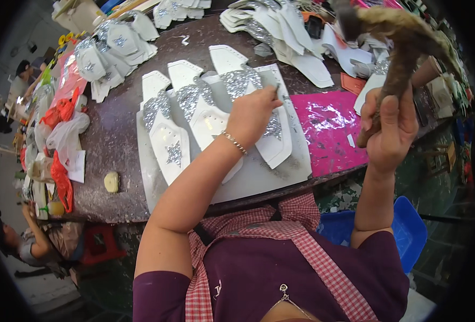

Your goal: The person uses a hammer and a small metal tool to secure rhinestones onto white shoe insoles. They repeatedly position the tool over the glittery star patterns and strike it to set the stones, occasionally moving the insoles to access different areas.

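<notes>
White shoe-upper pieces [210, 123] with silver glitter trim lie in a row on a pale board [259, 180] at table centre, four of them overlapping, fanned toward 12 o'clock. Left hand [253, 115] rests on the rightmost piece [278, 142], fingers bent, fingertips [274, 99] pinching down at the glitter edge; a bracelet [235, 143] sits on the wrist. Nothing is lifted, the hand just presses on the piece.

Right hand [390, 129], at 3 o'clock from the board, is raised off the table and closed tight around the handle of a worn hammer [393, 48], its head up near the top edge at 1 o'clock. Hammer looks fuzzy, crusted brown.

Pink mat [329, 131] lies between the board and right hand, touching the board's right edge. Round dark table [114, 145] holds all of it. Stacks of finished white pieces [114, 51] sit at 10 o'clock, more [280, 32] at 12. Small yellowish lump [111, 181] at 8 o'clock, apart from the board. Red and white plastic bags [63, 137] along the left rim. Blue bin [406, 228] under the table at 4 o'clock. Another person [39, 244] crouches low at 8 o'clock.
</notes>
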Tool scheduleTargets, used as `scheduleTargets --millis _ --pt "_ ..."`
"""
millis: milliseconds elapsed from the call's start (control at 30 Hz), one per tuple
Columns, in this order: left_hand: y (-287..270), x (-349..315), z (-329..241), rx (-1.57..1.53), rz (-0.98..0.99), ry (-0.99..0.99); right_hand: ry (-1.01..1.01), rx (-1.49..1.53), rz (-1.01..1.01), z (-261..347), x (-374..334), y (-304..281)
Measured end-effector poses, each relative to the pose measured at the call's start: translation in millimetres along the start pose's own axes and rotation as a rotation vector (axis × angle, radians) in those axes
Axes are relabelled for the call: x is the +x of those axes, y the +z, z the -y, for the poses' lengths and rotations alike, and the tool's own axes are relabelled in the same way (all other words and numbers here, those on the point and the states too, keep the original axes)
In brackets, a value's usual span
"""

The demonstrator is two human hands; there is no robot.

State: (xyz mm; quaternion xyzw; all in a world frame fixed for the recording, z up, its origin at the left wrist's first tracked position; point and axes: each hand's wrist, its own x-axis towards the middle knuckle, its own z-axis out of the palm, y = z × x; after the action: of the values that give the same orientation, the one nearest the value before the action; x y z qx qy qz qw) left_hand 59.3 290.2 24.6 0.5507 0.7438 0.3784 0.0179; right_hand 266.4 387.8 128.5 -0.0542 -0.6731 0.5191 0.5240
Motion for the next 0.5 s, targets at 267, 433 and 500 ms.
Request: scheduleTargets --millis 267,433,500 --pt "-14 -8 8 -0.449 -0.026 -0.344 0.215 -0.676 0.306 2 -10 6" --pt "-85 -58 0 -0.758 -0.188 -0.332 0.376 -0.549 0.285 -13 -39 -1" --pt "-131 -88 20 -0.658 -0.330 -0.370 0.450 -0.509 0.281 -16 -50 -6"
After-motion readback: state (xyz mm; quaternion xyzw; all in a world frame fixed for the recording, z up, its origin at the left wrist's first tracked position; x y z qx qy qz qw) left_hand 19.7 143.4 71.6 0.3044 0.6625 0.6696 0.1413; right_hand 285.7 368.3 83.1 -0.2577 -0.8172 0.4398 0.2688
